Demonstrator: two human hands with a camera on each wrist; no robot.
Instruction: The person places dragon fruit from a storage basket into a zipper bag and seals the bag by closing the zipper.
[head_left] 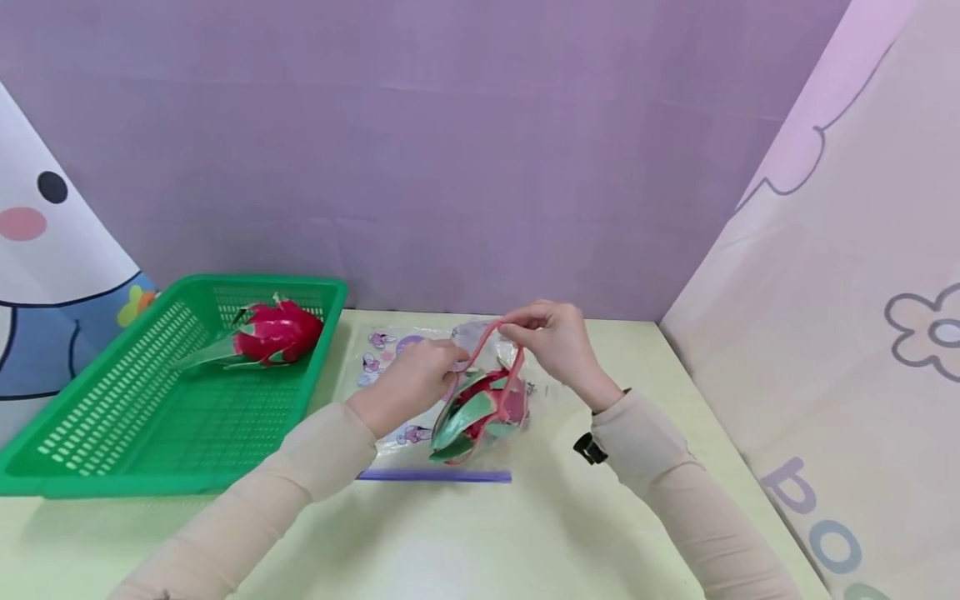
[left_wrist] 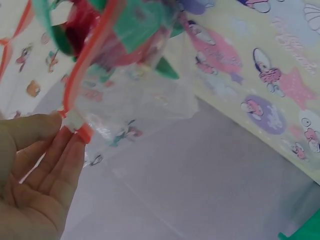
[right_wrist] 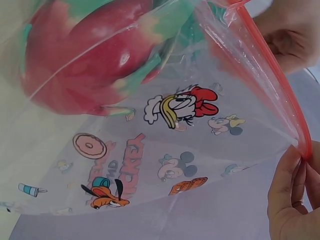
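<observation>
A clear zip bag (right_wrist: 55, 200) printed with cartoon figures has a red zip strip along its mouth. Inside it is a red dragon fruit (head_left: 512, 403) with green scales. My left hand (head_left: 416, 375) pinches the strip near one end, at a small white slider (left_wrist: 75, 121). The thumb and fingers of my right hand (head_left: 553, 340) pinch the red strip (right_wrist: 280, 80) at another spot. Between the hands the mouth looks parted, with the strip bowed into a loop. Below it, another clear printed bag (head_left: 382, 379) with a purple zip (head_left: 435, 476) lies flat on the table.
A green plastic basket (head_left: 326, 367) stands on the left of the pale table (head_left: 450, 542), holding another dragon fruit (head_left: 281, 332). A purple backdrop (head_left: 480, 167) rises behind, and a printed panel (head_left: 825, 333) borders the right side.
</observation>
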